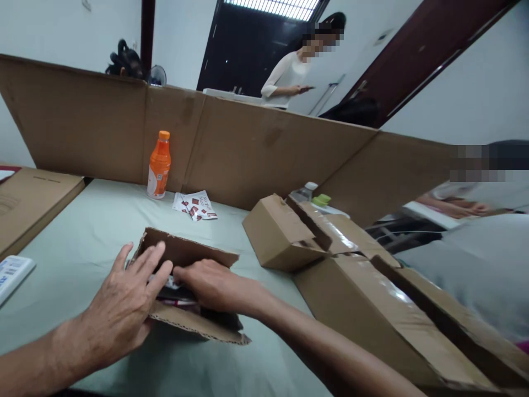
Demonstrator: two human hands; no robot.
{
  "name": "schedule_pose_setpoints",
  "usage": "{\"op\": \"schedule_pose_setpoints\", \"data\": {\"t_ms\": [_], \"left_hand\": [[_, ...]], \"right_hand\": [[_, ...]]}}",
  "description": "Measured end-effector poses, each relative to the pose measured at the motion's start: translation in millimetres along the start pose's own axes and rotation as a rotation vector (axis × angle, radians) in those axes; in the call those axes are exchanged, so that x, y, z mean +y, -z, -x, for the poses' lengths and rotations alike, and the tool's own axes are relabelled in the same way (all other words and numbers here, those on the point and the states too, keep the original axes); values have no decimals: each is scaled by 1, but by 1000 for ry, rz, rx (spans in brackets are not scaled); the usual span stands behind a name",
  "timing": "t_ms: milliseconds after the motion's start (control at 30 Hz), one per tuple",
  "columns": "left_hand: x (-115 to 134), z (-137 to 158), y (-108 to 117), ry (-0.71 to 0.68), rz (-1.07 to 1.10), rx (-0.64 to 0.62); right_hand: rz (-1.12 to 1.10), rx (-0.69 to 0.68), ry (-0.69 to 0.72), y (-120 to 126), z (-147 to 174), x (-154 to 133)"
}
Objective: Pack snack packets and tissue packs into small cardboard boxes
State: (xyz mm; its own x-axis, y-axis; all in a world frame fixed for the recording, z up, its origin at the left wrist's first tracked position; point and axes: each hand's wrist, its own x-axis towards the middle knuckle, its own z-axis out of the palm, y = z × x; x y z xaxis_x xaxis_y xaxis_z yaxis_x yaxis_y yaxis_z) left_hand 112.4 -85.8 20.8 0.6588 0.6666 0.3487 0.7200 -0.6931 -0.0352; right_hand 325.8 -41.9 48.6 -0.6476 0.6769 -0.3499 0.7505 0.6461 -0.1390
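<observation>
A small open cardboard box (198, 325) sits on the green cloth, its flaps raised at the back and front. At the box's left end is my left hand (128, 298), with fingers stretched and spread over the opening. My right hand (215, 284) reaches into the box from the right, its fingers curled downward. Beneath its fingertips there is a small whitish item, and what they grip, if anything, is hidden. Dark and pink-edged contents (179, 302) show between the flaps, too covered to name.
An orange drink bottle (159, 168) and printed sachets (198, 205) stand and lie behind the box. Cardboard boxes (351, 309) fill the right side. A flat carton (33, 204) and a white package (14, 275) lie left. A cardboard partition (248, 149) runs across the back; people are beyond it.
</observation>
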Motion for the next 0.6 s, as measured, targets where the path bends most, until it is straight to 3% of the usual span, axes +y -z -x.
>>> {"op": "schedule_pose_setpoints", "data": {"t_ms": [67,100,167,200,267,300,367,467,600], "left_hand": [[-5,-5,0,-47,75,-174],[-6,-7,0,-56,100,-258],[-8,-9,0,-56,124,-354],[-8,-9,0,-51,128,-354],[-9,-5,-2,-52,130,-295],[-10,-3,-4,-62,122,-247],[-12,3,-9,-116,75,-121],[-15,7,-21,-224,-18,66],[-16,-1,-35,-280,-49,210]], "right_hand": [[-101,-5,144,7,3,8],[-193,65,180,12,8,17],[-422,343,133,24,14,46],[-512,510,32,28,12,66],[-575,774,-267,31,-2,112],[-556,811,-436,29,-15,137],[-549,785,-587,18,-48,182],[-567,732,-671,-3,-97,231],[-602,748,-684,-20,-138,254]]}}
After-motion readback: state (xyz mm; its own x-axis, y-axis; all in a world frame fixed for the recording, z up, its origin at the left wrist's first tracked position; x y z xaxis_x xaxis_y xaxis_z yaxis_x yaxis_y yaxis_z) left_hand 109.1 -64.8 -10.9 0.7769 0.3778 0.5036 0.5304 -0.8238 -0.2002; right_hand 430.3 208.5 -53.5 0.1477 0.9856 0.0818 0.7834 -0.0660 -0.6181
